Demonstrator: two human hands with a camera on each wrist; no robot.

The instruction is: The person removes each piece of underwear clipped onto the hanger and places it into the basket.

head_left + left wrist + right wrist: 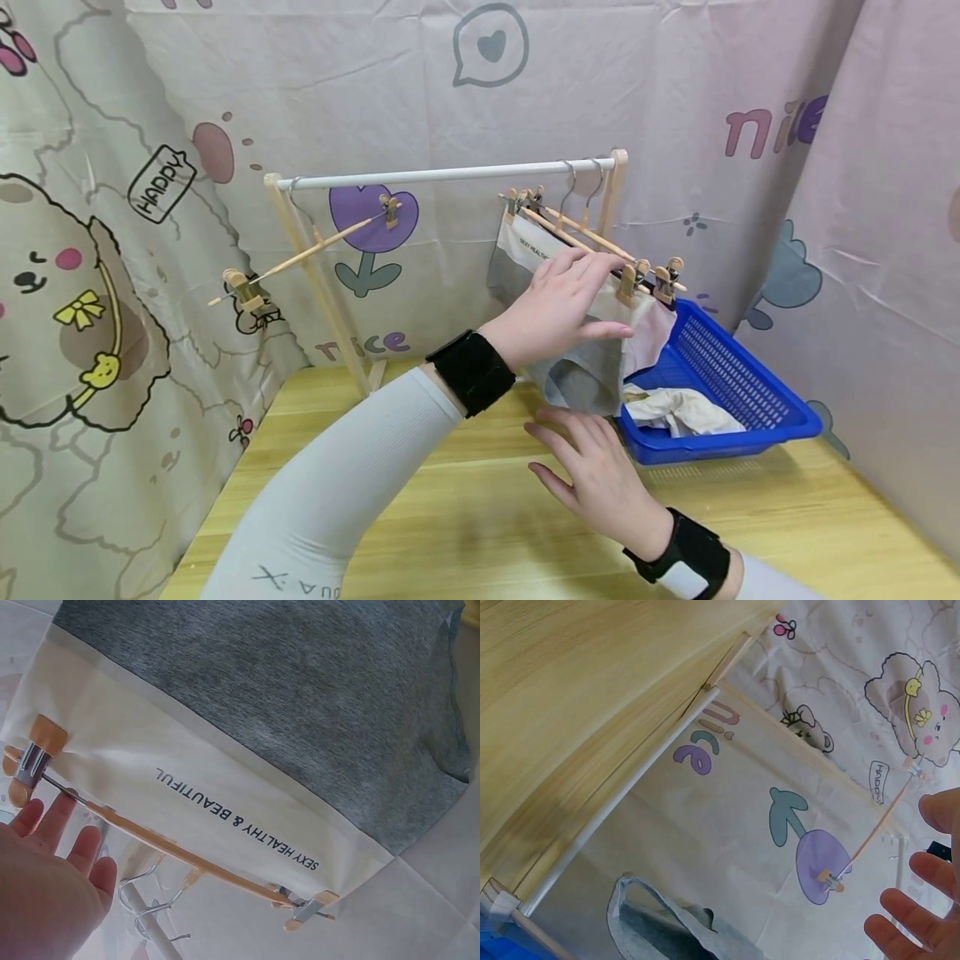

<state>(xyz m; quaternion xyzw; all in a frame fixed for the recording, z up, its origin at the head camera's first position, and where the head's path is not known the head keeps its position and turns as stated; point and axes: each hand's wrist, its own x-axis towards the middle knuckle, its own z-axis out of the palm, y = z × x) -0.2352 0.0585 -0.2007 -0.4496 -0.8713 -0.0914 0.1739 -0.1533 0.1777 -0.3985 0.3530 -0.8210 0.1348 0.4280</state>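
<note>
At the right end of a rack with a smooth white rail point(450, 174) and pale wooden legs, the grey underpants point(262, 727) hang from a slim wooden hanger point(150, 838), pinched by clips point(34, 761) of wood and metal. Their cloth is heathered and soft, and the broad white waistband reads "SEXY HEALTHY & BEAUTIFUL"; one leg opening gapes in a rounded loop. A pale pink garment point(648, 337) is clipped just behind, while a bare hanger point(318, 248) is hooked at the rail's left end. Beside the rack, a blue plastic basket point(720, 450) with slotted walls holds a crumpled whitish cloth point(686, 412). The curtain point(300, 83) bears "HAPPY" and "nice", and the left sleeve point(352, 475) shows partly legible letters, an X among them. The left hand point(558, 304) is raised before the underpants, grasping nothing, its fingers extended at the hanger beside one clip; whether they touch the rod cannot be told. Lower, the right hand point(592, 467) is empty too, back upward, fingers loosely spread near the lower hem, above the wood-grained table point(450, 517).
</note>
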